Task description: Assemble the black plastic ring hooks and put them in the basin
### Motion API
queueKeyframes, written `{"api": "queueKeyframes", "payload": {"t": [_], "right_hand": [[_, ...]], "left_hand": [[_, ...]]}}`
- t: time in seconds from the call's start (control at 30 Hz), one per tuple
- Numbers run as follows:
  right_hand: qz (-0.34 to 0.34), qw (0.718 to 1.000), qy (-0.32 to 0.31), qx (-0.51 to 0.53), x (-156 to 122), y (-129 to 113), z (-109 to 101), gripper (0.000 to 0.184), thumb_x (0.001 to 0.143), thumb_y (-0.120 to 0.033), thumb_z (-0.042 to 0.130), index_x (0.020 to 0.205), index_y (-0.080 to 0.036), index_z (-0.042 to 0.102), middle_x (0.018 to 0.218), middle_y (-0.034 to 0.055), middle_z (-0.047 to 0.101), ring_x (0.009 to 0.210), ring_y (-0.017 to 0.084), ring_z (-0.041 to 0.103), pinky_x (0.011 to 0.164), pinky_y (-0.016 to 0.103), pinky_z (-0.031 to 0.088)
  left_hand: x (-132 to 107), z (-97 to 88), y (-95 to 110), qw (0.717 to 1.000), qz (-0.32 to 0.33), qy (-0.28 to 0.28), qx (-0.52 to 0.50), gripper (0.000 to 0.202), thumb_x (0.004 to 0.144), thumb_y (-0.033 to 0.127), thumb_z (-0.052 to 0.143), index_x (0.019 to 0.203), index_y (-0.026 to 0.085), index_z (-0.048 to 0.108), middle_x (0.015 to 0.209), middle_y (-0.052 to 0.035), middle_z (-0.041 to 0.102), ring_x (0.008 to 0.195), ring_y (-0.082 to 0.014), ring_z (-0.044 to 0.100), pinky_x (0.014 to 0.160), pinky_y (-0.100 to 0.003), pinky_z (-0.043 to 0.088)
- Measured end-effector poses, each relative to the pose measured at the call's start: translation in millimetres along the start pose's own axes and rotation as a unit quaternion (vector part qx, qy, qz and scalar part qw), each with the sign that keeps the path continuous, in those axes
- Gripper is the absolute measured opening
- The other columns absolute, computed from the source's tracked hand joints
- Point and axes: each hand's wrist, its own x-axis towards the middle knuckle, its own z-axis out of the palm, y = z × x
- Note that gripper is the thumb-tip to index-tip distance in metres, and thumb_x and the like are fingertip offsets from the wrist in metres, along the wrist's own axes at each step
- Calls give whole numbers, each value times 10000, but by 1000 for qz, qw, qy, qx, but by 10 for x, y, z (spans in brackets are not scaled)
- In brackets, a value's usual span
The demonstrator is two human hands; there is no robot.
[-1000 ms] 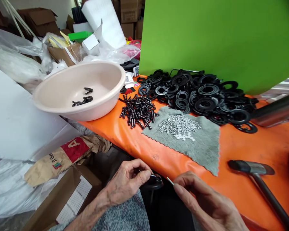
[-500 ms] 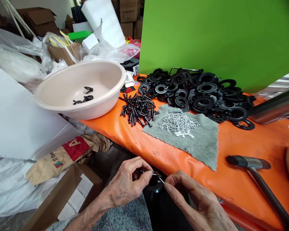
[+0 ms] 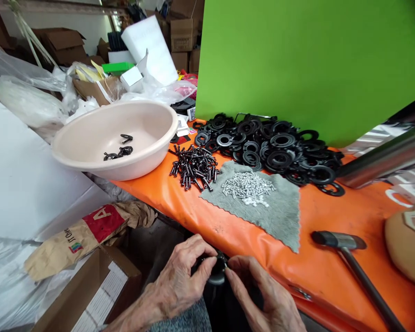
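My left hand (image 3: 185, 272) is closed in a pinch on a small black part (image 3: 222, 259), mostly hidden by the fingers. From the other side my right hand (image 3: 257, 288) brings thumb and forefinger together at that part, pinching a small silver pin of which only a glint shows. Just below the fingertips is a dark rounded surface (image 3: 216, 279); I cannot tell what it belongs to. Beyond the hands, silver pins (image 3: 247, 185) lie heaped on a grey cloth (image 3: 280, 216). Short black rods (image 3: 194, 167) are piled left of the cloth, and black rings (image 3: 280, 157) behind it.
A hammer (image 3: 356, 263) lies right on the orange table cover (image 3: 224, 226). Left stands a pale basin (image 3: 86, 124) with a few black parts inside. Below it are a paper bag (image 3: 76, 240) and a cardboard box (image 3: 72, 299). A green panel (image 3: 311, 60) rises behind.
My right hand has moved left, its fingertips now against the black part at my left hand. The silver pin, plainly visible before, is now nearly covered. The camera view has shifted slightly.
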Motion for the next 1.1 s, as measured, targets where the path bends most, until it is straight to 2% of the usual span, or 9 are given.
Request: {"api": "queueKeyframes", "payload": {"t": [0.17, 0.3, 0.47, 0.63, 0.77, 0.83, 0.93, 1.0, 1.1], "right_hand": [[37, 998, 43, -40, 84, 39, -9, 296, 916, -518, 494, 837, -267, 630, 673, 15, 668, 606, 184, 662, 518, 260, 562], [37, 996, 60, -52, 105, 29, 14, 335, 906, -556, 487, 826, -270, 640, 658, 19, 659, 606, 190, 656, 506, 269, 552], [30, 998, 35, -37, 31, 51, 19, 245, 951, -440, 467, 852, -265, 608, 688, 10, 670, 606, 175, 667, 524, 258, 557], [-30, 999, 16, -37, -57, 101, 9, 87, 970, -227, 463, 941, -267, 535, 746, -38, 670, 608, 108, 674, 580, 184, 546], [-19, 994, 62, -85, 58, 286, -53, 119, 973, -299, 469, 885, -254, 535, 698, -36, 674, 538, 111, 661, 510, 178, 521], [-4, 988, 87, -129, 232, 461, -123, 205, 967, -369, 460, 839, -240, 555, 673, -12, 685, 529, 138, 666, 508, 210, 533], [13, 975, 114, -191, 516, 687, -242, 413, 959, -491, 367, 869, -187, 631, 763, 97, 713, 624, 237, 698, 564, 350, 579], [17, 974, 120, -192, 595, 703, -286, 501, 953, -533, 338, 947, -153, 664, 876, 150, 716, 706, 277, 710, 610, 414, 596], [18, 992, 68, -103, 459, 507, -228, 372, 949, -484, 445, 1103, -220, 657, 1017, 88, 740, 839, 234, 732, 697, 349, 625]], "left_hand": [[54, 50, -6, 1000, 12, 23, -2, 127, 920, 159, 496, 850, 161, 602, 789, -33, 597, 723, -140, 545, 675, -233, 426], [66, 113, -7, 998, 46, 49, 13, 136, 921, 153, 484, 863, 160, 606, 800, -50, 602, 753, -158, 552, 706, -253, 440], [65, 103, 6, 997, 53, 48, 23, 140, 929, 138, 475, 880, 160, 604, 800, -51, 600, 770, -161, 567, 724, -251, 449], [84, 139, 4, 994, 65, 84, 37, 173, 944, 159, 458, 865, 142, 611, 796, -62, 601, 775, -163, 571, 718, -251, 447], [163, 159, -14, 991, -64, 89, -73, 217, 952, 293, 479, 876, 140, 613, 816, -58, 620, 754, -154, 566, 705, -255, 445], [213, 153, -21, 970, -143, 79, -181, 274, 911, 402, 549, 861, 139, 609, 787, -41, 612, 726, -143, 544, 692, -250, 439], [272, 146, -11, 931, -202, 87, -291, 404, 788, 523, 682, 815, 127, 608, 741, -18, 580, 701, -124, 504, 689, -242, 421], [293, 152, 11, 913, -221, 101, -328, 479, 716, 576, 739, 802, 122, 612, 724, -8, 571, 683, -110, 487, 673, -232, 410], [295, 181, 42, 891, -234, 127, -368, 529, 667, 613, 769, 800, 125, 615, 699, 4, 572, 655, -94, 477, 644, -215, 402]]}}
